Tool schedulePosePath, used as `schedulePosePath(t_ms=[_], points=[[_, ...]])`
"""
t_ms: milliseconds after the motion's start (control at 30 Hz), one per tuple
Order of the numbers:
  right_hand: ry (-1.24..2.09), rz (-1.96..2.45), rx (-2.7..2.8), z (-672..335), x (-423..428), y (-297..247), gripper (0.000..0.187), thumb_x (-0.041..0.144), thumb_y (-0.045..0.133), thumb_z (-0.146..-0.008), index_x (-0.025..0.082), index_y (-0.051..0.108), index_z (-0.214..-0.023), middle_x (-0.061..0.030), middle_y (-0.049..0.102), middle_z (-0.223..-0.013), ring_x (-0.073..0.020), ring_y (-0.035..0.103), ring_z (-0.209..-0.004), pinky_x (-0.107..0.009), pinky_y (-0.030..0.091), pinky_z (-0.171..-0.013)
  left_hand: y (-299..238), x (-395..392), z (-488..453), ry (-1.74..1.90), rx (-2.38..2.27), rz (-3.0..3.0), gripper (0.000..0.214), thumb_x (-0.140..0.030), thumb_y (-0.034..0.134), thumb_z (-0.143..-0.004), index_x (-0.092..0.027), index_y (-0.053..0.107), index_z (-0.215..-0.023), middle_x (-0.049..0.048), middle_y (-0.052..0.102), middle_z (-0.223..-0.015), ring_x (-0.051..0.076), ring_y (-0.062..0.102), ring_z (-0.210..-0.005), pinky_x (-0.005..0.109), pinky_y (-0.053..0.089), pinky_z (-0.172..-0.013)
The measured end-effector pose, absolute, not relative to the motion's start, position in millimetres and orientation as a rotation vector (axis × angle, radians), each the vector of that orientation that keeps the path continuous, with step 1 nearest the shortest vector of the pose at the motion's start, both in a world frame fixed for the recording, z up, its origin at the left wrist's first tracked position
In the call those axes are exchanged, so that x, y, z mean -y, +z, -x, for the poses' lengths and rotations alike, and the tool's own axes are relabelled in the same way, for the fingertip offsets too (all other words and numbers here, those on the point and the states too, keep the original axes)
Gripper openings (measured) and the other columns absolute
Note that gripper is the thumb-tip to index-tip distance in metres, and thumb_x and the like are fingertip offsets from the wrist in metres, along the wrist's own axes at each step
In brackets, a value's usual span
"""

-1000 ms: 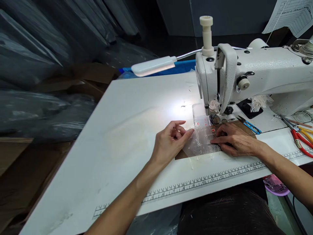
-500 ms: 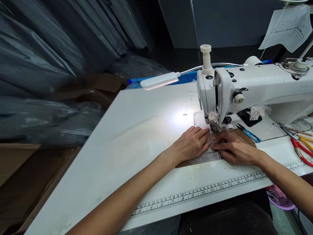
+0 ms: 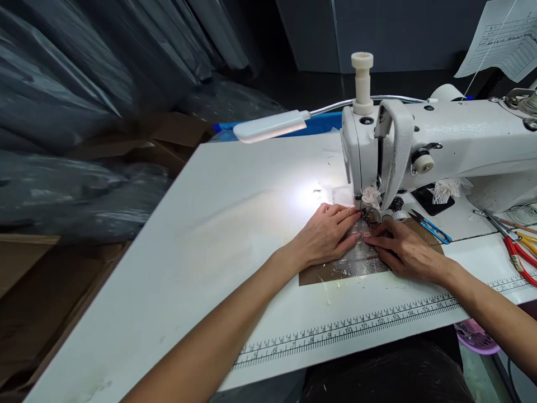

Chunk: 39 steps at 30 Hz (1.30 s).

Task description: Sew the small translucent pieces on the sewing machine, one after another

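My left hand (image 3: 329, 232) lies palm down beside the presser foot (image 3: 371, 217) of a white sewing machine (image 3: 461, 131). Its fingers stretch over a thin, see-through piece of fabric (image 3: 356, 252), fingertips close to the needle area. On the other side of the foot, my right hand (image 3: 403, 249) has its fingers bent and drawn together at the fabric's edge. A small reddish mark shows between the two hands. Underneath is a brown plate (image 3: 312, 275) with white lint on it. The hands and foot hide part of the fabric.
Blue thread snips (image 3: 432, 226) lie right of the foot, with red-handled scissors (image 3: 518, 260) farther right. A lamp (image 3: 271, 126) reaches over the white table (image 3: 235, 224). A printed ruler (image 3: 348, 333) runs along the front edge. Plastic-covered material hangs at left.
The view has shifted slightly, so the machine appears farther right. Both hands stay beside the foot; my left thumb is spread farther from the fingers, and more of the brown plate shows.
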State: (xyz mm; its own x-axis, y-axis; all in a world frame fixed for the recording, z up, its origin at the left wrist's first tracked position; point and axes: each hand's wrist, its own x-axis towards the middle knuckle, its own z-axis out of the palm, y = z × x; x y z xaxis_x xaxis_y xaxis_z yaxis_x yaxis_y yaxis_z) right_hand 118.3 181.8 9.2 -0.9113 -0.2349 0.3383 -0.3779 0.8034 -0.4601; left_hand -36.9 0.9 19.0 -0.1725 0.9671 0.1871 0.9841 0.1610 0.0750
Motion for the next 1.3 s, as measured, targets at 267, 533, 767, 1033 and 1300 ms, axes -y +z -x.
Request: schedulePosePath(t_ms=[267,533,767,1033,1300], points=[[0.767,-0.488,2.726,-118.2,-182.2,11.6,0.03,0.02,0.044,-0.1,0.018,0.066,-0.12,-0.0125,0.059,-0.11,-0.0227,0.057,-0.105,-0.042,0.056,-0.091,14.0,0.9,38.3,-0.378,2.284,1.96,0.045,-0.039,0.034,-0.1,-0.013,0.063,-0.124,0.0147,0.071,-0.106,0.029,0.058,-0.101,0.045,0.041,-0.084],[0.767,-0.515,2.727,-117.3,-183.3,12.4,0.032,0.021,0.043,-0.1,0.017,0.066,-0.121,-0.0134,0.059,-0.109,-0.0236,0.057,-0.107,-0.043,0.057,-0.091,13.9,0.7,36.8,-0.442,2.289,1.948,0.042,-0.039,0.039,-0.098,-0.016,0.066,-0.12,0.0144,0.071,-0.107,0.03,0.058,-0.102,0.047,0.04,-0.087],[0.783,-0.509,2.692,-117.0,-183.2,12.0,0.031,0.021,0.044,-0.099,0.019,0.068,-0.118,-0.0124,0.06,-0.106,-0.0225,0.058,-0.105,-0.041,0.058,-0.091,13.0,-0.1,35.4,-0.437,2.303,1.939,0.043,-0.041,0.039,-0.098,-0.016,0.066,-0.121,0.0139,0.071,-0.114,0.031,0.059,-0.105,0.047,0.04,-0.086],[0.781,-0.476,2.687,-117.5,-183.5,8.9,0.031,0.022,0.045,-0.099,0.019,0.069,-0.118,-0.0133,0.06,-0.107,-0.022,0.062,-0.102,-0.042,0.06,-0.088,11.6,0.2,33.5,-0.429,2.245,1.923,0.041,-0.039,0.039,-0.099,-0.015,0.064,-0.121,0.0143,0.067,-0.124,0.031,0.058,-0.109,0.046,0.04,-0.085],[0.75,-0.505,2.658,-115.2,-185.8,5.8,0.028,0.02,0.049,-0.097,0.018,0.07,-0.116,-0.0126,0.061,-0.106,-0.0215,0.063,-0.101,-0.042,0.061,-0.087,8.1,-1.3,29.2,-0.477,1.995,1.856,0.032,-0.033,0.044,-0.099,-0.01,0.065,-0.107,0.0144,0.069,-0.105,0.025,0.061,-0.093,0.04,0.048,-0.079]])
